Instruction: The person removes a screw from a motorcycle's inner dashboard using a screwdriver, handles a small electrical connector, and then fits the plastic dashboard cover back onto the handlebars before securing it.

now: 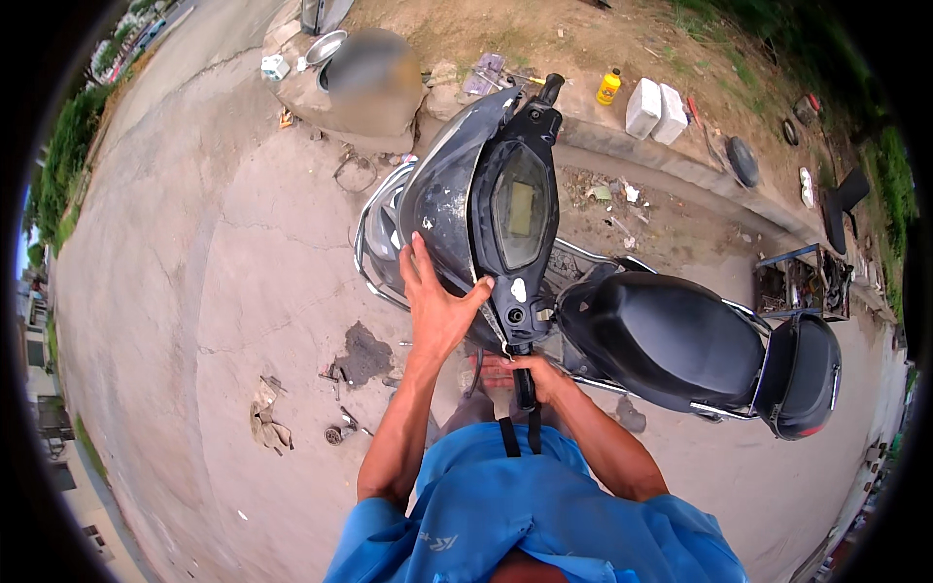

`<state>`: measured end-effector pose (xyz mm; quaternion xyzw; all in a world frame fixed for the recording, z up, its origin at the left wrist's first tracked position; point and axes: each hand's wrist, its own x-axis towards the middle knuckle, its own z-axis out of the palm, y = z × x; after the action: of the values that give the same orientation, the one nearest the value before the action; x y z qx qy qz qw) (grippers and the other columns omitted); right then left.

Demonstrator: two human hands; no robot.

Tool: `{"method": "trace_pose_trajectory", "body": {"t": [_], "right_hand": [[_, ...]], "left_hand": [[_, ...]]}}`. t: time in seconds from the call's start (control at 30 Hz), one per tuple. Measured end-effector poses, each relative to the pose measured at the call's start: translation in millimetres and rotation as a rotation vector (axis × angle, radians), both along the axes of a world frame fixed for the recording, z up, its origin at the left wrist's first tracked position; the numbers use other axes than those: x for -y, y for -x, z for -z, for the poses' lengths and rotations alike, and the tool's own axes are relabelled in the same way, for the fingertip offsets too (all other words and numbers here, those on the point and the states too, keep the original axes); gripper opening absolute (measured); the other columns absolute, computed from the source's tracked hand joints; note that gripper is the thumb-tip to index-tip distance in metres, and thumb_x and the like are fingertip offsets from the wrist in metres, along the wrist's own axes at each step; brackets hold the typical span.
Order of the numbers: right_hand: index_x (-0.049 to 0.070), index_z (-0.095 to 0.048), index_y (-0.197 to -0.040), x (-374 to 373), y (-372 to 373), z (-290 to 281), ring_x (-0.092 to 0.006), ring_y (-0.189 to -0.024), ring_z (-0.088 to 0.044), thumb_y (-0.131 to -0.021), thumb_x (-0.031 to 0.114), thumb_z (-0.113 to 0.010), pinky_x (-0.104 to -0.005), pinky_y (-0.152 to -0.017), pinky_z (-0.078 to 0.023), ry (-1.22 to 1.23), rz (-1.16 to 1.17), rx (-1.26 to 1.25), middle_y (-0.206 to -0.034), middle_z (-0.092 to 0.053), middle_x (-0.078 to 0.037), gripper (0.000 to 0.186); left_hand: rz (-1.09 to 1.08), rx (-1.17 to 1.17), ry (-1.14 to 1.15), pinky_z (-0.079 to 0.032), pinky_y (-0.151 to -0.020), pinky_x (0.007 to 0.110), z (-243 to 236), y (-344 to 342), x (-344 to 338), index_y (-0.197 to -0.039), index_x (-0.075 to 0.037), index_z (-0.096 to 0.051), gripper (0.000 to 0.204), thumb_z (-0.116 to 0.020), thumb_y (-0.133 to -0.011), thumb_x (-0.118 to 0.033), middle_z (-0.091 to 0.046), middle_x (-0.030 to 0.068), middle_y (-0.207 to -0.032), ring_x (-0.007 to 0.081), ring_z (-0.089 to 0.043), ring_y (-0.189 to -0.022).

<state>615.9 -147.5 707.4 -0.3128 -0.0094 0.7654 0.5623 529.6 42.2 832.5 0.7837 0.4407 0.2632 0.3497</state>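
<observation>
A blue shirt (525, 496) is closest, with two black straps (510, 437) hanging from it. The right hand (537, 377) is at the near black grip (525, 389) of the scooter. Its fingers are partly hidden, so I cannot tell if it is squeezing. The left hand (439, 306) is a bit further up. Its thumb and fingers are spread wide on the scooter's dark front cover (437, 209), and it does not grab anything small.

The scooter (768, 340) is right in front of the person. Its little screen (520, 209) is beside the cover, and its shiny black seat (671, 325) is off to the right, with a black box (802, 374) behind it.

On the ground to the left are a dark patch (364, 355), some small metal parts (335, 434) and a crumpled brown rag (267, 413). Farther off, past a low edge, are a yellow bottle (608, 87) and two white blocks (643, 107), side by side.
</observation>
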Motion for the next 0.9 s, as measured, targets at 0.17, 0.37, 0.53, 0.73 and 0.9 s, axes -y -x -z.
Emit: {"method": "trace_pose_trajectory", "body": {"t": [0.17,0.37,0.53,0.73,0.9], "right_hand": [[0.004,-0.051,-0.133,3,-7,-33,-0.0251,-0.124,-0.056,-0.089,0.022,-0.07,-0.0337,-0.094,-0.047,0.141,-0.012,0.25,-0.133,-0.058,-0.014,0.052],[0.001,-0.046,-0.138,18,-30,-55,-0.0235,-0.123,-0.056,-0.085,0.03,-0.077,-0.035,-0.09,-0.048,0.066,0.067,0.243,-0.132,-0.057,-0.011,0.068],[0.001,-0.042,-0.141,4,-24,-29,-0.0251,-0.115,-0.062,-0.088,0.023,-0.075,-0.0356,-0.088,-0.052,0.076,0.026,0.308,-0.127,-0.061,-0.013,0.066],[0.0,-0.046,-0.136,-2,-8,-40,-0.0285,-0.112,-0.064,-0.088,0.013,-0.07,-0.0361,-0.088,-0.055,0.07,0.17,0.227,-0.126,-0.062,-0.016,0.055],[-0.001,-0.045,-0.136,-1,-3,-36,-0.0309,-0.111,-0.065,-0.088,0.01,-0.068,-0.0378,-0.087,-0.056,0.074,0.206,0.194,-0.127,-0.062,-0.019,0.054]], "left_hand": [[0.013,0.09,0.214,-0.029,-0.115,0.048,33,9,-17,-0.154,0.0,-0.016,0.116,-0.085,-0.07,-0.039,-0.018,0.0315,-0.152,0.0425,-0.027,-0.143],[0.037,0.323,0.456,-0.026,-0.116,0.044,52,11,-42,-0.152,-0.009,-0.028,0.091,-0.063,-0.087,-0.062,-0.025,0.0215,-0.149,0.0361,-0.024,-0.143],[0.024,0.115,0.463,-0.036,-0.109,0.049,54,8,-67,-0.153,-0.013,-0.025,0.095,-0.062,-0.085,-0.067,-0.029,0.0175,-0.144,0.0373,-0.03,-0.137],[0.073,0.41,0.902,-0.036,-0.095,0.062,72,12,-112,-0.136,-0.026,-0.033,0.068,-0.063,-0.087,-0.062,-0.044,0.0094,-0.141,0.0342,-0.04,-0.131],[0.0,0.453,0.479,-0.028,-0.111,0.047,97,-12,-100,-0.135,-0.007,-0.033,0.08,-0.075,-0.083,-0.05,-0.035,0.02,-0.143,0.0343,-0.031,-0.138]]}}
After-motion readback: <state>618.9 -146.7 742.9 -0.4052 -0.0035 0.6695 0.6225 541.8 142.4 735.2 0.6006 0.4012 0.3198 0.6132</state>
